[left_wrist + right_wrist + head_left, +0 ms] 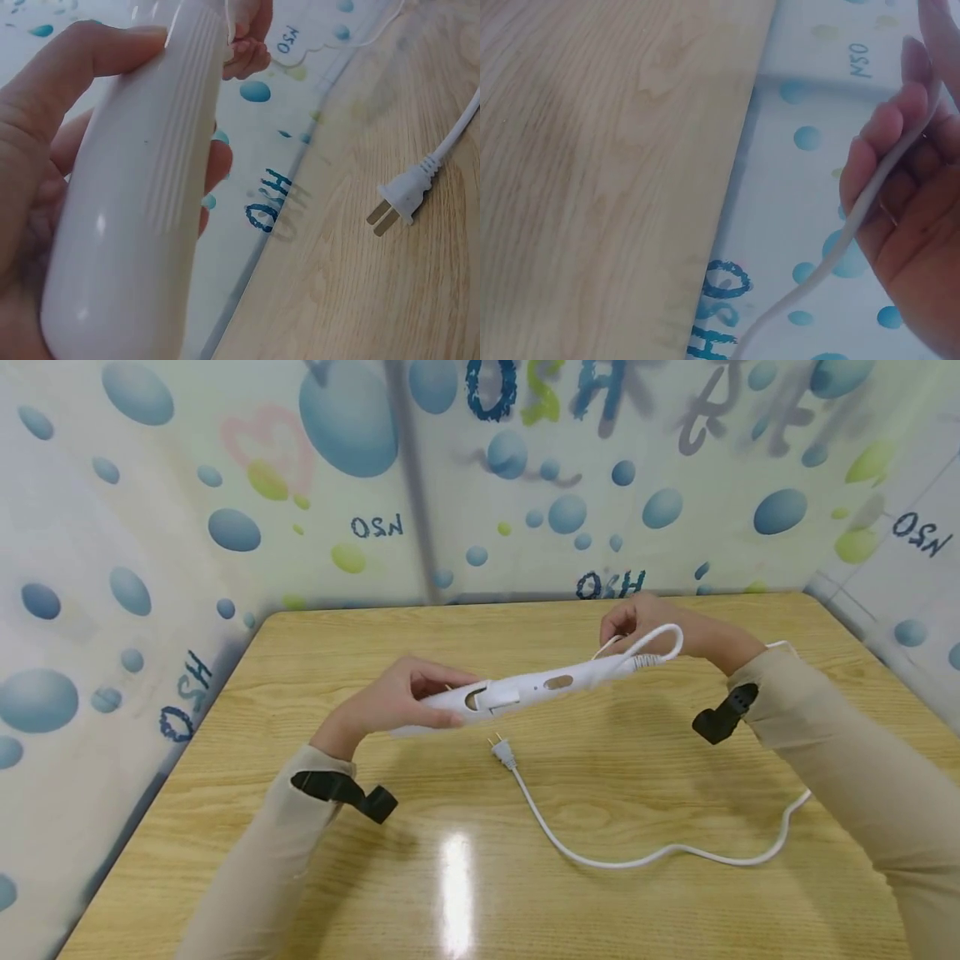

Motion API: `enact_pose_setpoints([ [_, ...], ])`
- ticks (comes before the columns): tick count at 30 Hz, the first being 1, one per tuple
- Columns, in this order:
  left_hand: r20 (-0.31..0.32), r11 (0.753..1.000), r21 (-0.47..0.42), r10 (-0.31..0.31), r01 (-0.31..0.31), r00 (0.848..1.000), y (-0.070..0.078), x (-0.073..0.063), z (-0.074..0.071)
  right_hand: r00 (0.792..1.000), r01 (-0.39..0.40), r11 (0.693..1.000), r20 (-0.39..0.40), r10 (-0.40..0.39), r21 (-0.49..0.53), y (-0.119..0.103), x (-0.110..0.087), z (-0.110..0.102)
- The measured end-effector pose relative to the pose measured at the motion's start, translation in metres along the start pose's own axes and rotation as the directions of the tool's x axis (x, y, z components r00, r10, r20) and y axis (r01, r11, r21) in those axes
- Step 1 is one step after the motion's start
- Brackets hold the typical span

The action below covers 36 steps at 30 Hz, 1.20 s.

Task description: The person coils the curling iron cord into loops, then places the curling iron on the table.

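A long white hair straightener is held up over the table, slanting up to the right. My left hand grips its left part, thumb on the near side and fingers behind. Oval openings and a small raised piece show on its side. From its right end the white power cord loops back to my right hand, which pinches it between thumb and fingers. In the right wrist view the cord runs across the curled fingers. The two-pin plug lies on the table below the straightener.
The wood-grain table carries the wavy loose length of cord toward the right. Behind it hangs a backdrop with blue and green drops. Black wrist straps sit on both sleeves.
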State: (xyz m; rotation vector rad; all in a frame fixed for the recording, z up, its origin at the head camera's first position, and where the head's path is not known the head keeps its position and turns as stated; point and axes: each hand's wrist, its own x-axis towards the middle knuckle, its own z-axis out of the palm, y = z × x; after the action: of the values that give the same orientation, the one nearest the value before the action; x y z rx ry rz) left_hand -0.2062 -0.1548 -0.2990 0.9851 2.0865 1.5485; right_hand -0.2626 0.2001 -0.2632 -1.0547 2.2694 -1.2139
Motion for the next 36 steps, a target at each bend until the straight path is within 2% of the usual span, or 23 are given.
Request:
enact_pose_setpoints([
  [3,0.039,1.0,0.019,-0.023,0.022,0.999,0.0,0.0,0.001,0.996,-0.089,0.988,0.018,0.092,-0.127,-0.007,0.003,0.002],
  [4,0.049,0.999,0.023,-0.034,0.033,0.998,0.0,0.0,0.002,0.994,-0.098,0.981,0.024,0.103,-0.166,-0.01,0.004,0.002],
  [10,0.071,0.993,0.084,-0.089,0.083,0.993,-0.002,0.001,0.004,0.995,-0.076,0.97,0.05,0.09,-0.229,-0.023,0.006,0.002],
  [16,0.047,0.985,0.135,-0.116,0.109,0.992,-0.006,0.003,0.005,0.999,-0.033,0.964,0.029,0.042,-0.264,-0.034,0.003,0.0],
  [19,-0.007,0.973,0.192,-0.126,0.125,0.992,-0.008,0.003,0.005,0.999,-0.037,0.96,0.017,0.043,-0.278,-0.039,0.0,-0.001],
  [23,-0.125,0.957,0.237,-0.139,0.166,0.982,-0.009,0.003,0.005,0.997,-0.076,0.962,0.006,0.081,-0.263,-0.046,-0.003,0.0],
  [26,-0.224,0.953,0.227,-0.148,0.199,0.963,-0.009,0.003,0.004,0.993,-0.114,0.958,-0.012,0.114,-0.265,-0.051,-0.006,0.004],
  [29,-0.306,0.952,0.211,-0.151,0.222,0.94,-0.01,0.004,0.004,0.99,-0.14,0.943,-0.066,0.125,-0.302,-0.054,-0.007,0.009],
  [36,-0.399,0.951,0.166,-0.175,0.259,0.9,-0.008,0.007,0.008,0.98,-0.134,0.925,-0.189,0.07,-0.354,-0.05,-0.007,0.026],
])
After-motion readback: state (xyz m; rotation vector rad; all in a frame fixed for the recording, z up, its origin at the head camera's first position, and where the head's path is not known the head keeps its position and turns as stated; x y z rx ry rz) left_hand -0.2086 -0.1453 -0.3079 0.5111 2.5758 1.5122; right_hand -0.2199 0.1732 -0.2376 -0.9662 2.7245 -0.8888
